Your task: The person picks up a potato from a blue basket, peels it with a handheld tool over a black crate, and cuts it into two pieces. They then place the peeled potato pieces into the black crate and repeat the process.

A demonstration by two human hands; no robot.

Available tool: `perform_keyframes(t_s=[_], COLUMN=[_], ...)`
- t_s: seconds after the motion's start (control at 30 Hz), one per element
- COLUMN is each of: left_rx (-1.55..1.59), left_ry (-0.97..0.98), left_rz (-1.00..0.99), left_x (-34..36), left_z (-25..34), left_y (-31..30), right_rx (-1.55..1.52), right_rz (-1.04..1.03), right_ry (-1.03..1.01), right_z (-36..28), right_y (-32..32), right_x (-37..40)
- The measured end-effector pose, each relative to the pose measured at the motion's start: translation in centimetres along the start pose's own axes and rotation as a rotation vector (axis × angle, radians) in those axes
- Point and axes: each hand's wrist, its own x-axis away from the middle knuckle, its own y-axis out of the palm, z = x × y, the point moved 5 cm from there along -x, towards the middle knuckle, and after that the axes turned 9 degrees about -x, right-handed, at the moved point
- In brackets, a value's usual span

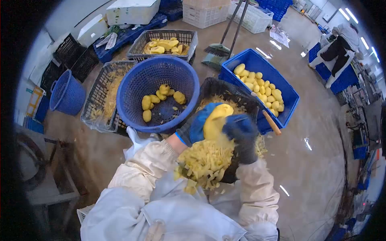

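Observation:
My left hand [197, 125], in a blue glove with a dark cuff, is closed around a long, smooth yellow vegetable [216, 119]. My right hand [241, 130], in a dark blue glove, is curled close against its right side. Motion smears those fingers, and I cannot tell what tool they grip. Below both hands, a heap of pale yellow peelings [207, 162] rises in front of me. Behind them stands a black crate [251, 98] with more peelings in it.
A blue perforated basket [124, 90] holds several unpeeled potatoes [164, 89]. Right of it, a blue bin [291, 98] holds peeled potatoes [263, 88]; a wooden handle [272, 122] leans at its edge. Black crates [90, 116], a broom [217, 50] and a distant person [341, 48] are around.

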Motion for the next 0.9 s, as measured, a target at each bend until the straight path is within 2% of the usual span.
perform_keyframes(t_s=[0.03, 0.07, 0.1, 0.13, 0.17, 0.2, 0.23, 0.3, 0.4, 0.57, 0.6, 0.63, 0.67, 0.73, 0.77, 0.8, 0.9], left_rx=[-0.071, -0.636, -1.152, -0.774, -0.394, -0.395, -0.406, -0.383, -0.440, -0.453, -0.488, -0.493, -0.521, -0.552, -0.740, -0.922, -0.934], left_ry=[0.042, 0.368, 0.745, 0.432, 0.130, 0.118, 0.118, 0.152, 0.061, 0.096, 0.107, 0.093, 0.071, 0.061, 0.158, 0.256, 0.155], left_rz=[0.018, -0.061, 0.048, 0.056, 0.065, 0.040, 0.031, 0.012, -0.044, -0.062, -0.073, -0.079, -0.078, -0.087, -0.075, -0.052, -0.079], left_x=[-0.1, 0.2, 1.0, 1.1, 1.2, 1.2, 1.0, 0.5, 1.4, 1.6, 1.7, 1.8, 2.2, 2.2, 1.9, 1.9, 2.4], left_z=[0.1, 0.7, 1.1, 0.9, 0.0, 0.0, 0.3, 0.4, 0.3, 1.9, 2.1, 2.1, 2.2, 2.3, 2.8, 3.2, 3.2], left_y=[-0.2, 0.5, 1.2, 1.5, 1.7, 1.8, 1.7, 1.5, 2.4, 3.4, 3.5, 3.6, 4.0, 4.2, 3.9, 4.0, 4.9], right_rx=[0.109, 0.217, 0.010, 0.030, 0.036, 0.050, 0.223, -0.099, 0.197, 0.349, -0.117, -0.122, 0.072, 0.044, 0.031, 0.150, 0.385], right_rz=[0.012, 0.015, 0.175, 0.272, 0.318, 0.360, 0.241, 0.185, 0.051, 0.109, 0.082, 0.097, 0.184, 0.257, 0.294, 0.130, 0.008], right_ry=[0.080, 0.160, 0.439, 0.192, 0.064, -0.063, -0.216, -0.084, 0.030, -0.394, 0.040, 0.040, -0.028, -0.030, -0.032, 0.065, -0.196], right_z=[0.8, 1.6, 0.7, 1.3, 1.4, 0.8, 0.0, -0.5, -0.5, -1.2, 1.6, 2.5, 2.9, -0.4, -2.1, -2.5, -0.2], right_y=[0.3, 0.7, -1.2, -4.4, -6.2, -7.4, -7.6, -5.5, -4.0, -6.1, -5.9, -7.0, -9.3, -8.0, -7.3, -5.2, -6.5], right_x=[0.5, 0.9, -0.3, -2.0, -2.4, -2.9, -3.0, -2.3, -1.2, -2.1, -1.9, -2.2, -3.0, -2.9, -2.8, -2.0, -2.3])
